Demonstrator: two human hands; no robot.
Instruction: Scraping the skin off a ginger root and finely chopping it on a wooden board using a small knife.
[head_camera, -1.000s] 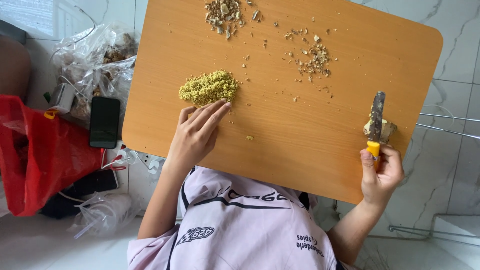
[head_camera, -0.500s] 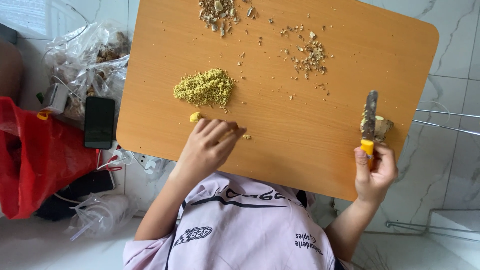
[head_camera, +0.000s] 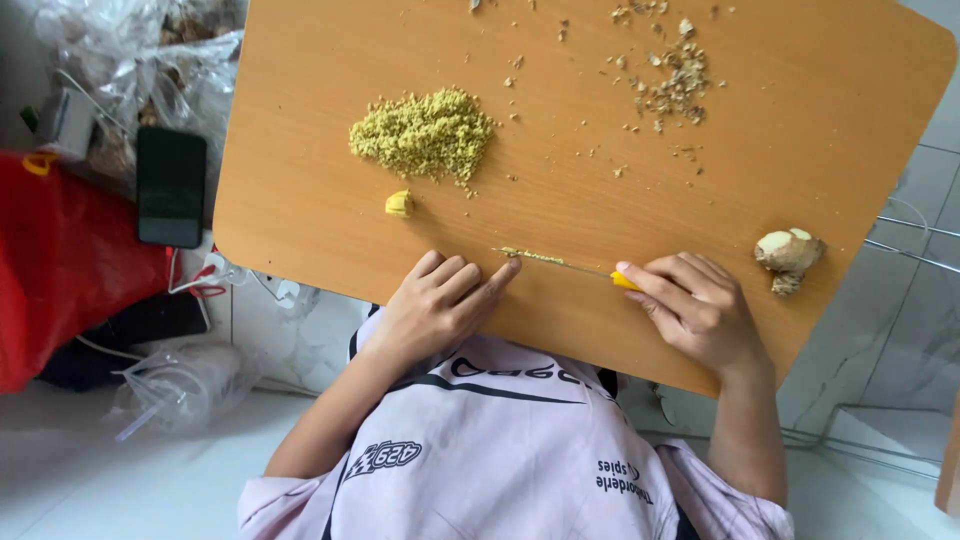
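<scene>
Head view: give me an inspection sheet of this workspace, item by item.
Surface: wooden board, strewn with crumbs and peel scraps.
Job's things: knife lying flat on the board, minced ginger pile, small ginger piece, ginger root near the board's edge.
Clutter: red bag, clear plastic bags, phone.
Hands: right hand grips the knife's yellow handle; left hand touches the blade tip.
Cables: white cable beside the board.
Surroundings: white marble-look tiles.

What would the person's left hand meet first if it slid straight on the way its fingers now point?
The left hand points up and right; its index fingertip already seems to touch the knife blade tip. Beyond lies bare board.
</scene>
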